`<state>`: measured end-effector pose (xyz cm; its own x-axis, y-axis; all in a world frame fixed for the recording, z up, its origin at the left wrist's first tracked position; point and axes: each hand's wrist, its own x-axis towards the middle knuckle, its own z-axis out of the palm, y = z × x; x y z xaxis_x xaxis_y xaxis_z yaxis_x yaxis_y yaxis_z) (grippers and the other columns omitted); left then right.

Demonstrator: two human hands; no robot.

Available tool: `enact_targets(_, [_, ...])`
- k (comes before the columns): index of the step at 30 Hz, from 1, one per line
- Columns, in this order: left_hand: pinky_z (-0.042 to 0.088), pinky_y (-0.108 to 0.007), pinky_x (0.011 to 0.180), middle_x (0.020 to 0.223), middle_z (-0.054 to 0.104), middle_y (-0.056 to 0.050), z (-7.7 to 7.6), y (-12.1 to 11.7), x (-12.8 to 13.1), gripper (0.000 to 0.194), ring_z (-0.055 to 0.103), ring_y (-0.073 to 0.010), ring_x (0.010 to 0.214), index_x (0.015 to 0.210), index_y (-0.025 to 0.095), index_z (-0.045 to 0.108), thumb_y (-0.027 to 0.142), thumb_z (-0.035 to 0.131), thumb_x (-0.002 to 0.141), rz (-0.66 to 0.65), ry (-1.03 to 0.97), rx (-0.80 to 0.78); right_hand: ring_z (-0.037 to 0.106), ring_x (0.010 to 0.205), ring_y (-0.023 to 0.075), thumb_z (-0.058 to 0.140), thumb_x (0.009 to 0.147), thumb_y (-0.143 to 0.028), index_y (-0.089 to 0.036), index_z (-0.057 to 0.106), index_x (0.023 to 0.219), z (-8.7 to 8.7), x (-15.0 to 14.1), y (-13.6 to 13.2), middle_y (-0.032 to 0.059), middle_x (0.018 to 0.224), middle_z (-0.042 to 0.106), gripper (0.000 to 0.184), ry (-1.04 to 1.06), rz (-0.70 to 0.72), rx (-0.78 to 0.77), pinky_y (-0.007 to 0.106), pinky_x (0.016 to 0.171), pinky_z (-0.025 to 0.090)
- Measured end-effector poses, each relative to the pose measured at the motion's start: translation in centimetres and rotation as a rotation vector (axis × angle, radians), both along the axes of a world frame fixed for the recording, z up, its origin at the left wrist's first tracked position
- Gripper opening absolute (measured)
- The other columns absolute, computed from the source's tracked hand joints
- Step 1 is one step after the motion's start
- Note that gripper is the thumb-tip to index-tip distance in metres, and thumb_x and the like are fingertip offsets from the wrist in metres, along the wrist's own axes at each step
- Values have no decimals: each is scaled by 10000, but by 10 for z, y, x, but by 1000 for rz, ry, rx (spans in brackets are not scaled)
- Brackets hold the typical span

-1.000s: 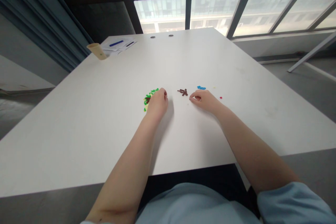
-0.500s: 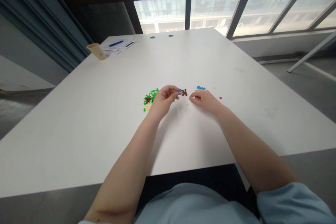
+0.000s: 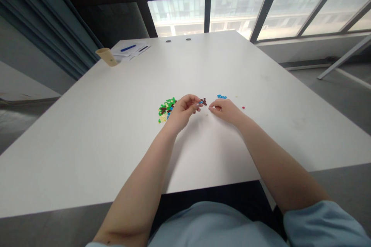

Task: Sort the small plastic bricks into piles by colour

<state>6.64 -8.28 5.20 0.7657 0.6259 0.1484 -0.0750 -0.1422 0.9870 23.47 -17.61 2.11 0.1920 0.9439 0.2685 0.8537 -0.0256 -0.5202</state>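
Observation:
My left hand (image 3: 183, 111) is curled in a pinch, and a tiny blue piece (image 3: 200, 102) shows at its fingertips, right beside a small cluster of brown pieces (image 3: 204, 101). To the left of this hand lies a pile of green, yellow and brown pieces (image 3: 165, 109). My right hand (image 3: 225, 109) rests on the white table (image 3: 116, 123) with its fingers pressed together in a pinch; what they hold is too small to make out. A few blue pieces (image 3: 222, 96) lie just beyond the right hand.
A tiny red piece (image 3: 244, 107) and a yellow one (image 3: 236, 96) lie to the right of my right hand. At the far left corner stand a paper cup (image 3: 107, 56) and papers with pens (image 3: 130, 48). The table's front edge is near my body.
My left hand left the green pile and moved right to the brown cluster, with a blue piece now at its fingertips. My right hand stayed put.

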Motion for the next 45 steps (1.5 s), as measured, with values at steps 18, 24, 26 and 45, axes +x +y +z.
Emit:
enact_targets(18, [369,-205,563,703,565,17,-4,0,3,79,438,-56,562,766,161,534,192,573,704,-109,-43,-24,364,516,84,593,771,-253,-173,666,808,29,-32,-10,-42,557,384,114,210,132,469,235,552,329])
enact_targets(24, [395,-213,572,743,591,-4,3,-3,2,79,477,-72,586,786,164,515,175,535,710,1,16,-2,375,529,96,572,786,-284,-175,671,775,25,-13,-7,-44,538,352,148,167,-33,386,241,577,333])
enact_targets(26, [404,-214,580,744,595,-7,5,-3,1,62,489,-78,596,774,165,507,170,522,714,55,59,15,391,546,106,581,771,-279,-169,680,778,19,5,-7,-35,547,371,148,114,-172,344,246,578,329])
enact_targets(45, [451,-272,667,817,617,-42,0,4,-4,158,559,-128,699,848,175,567,303,506,778,-7,283,201,511,663,157,595,706,-339,-210,704,806,-33,60,1,38,735,599,196,-29,-582,-50,268,599,346])
